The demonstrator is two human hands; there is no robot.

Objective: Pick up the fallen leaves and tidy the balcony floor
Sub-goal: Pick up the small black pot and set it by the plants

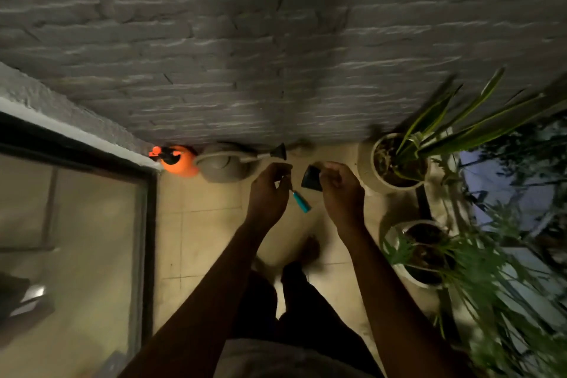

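Note:
I stand on a dim balcony with beige floor tiles (196,242). My left hand (268,193) is closed on a small tool with a teal handle (301,202) that hangs down from its fingers. My right hand (339,190) grips a small dark, wedge-shaped object (311,178), too blurred to identify. Both hands are held close together at waist height, above the floor. No fallen leaves can be made out on the tiles in this dark, blurred frame.
A grey watering can (227,166) and an orange sprayer bottle (179,161) stand against the grey brick wall (276,55). Two white plant pots (374,175) (411,273) with long green leaves line the right side. A glass door (92,239) is at left.

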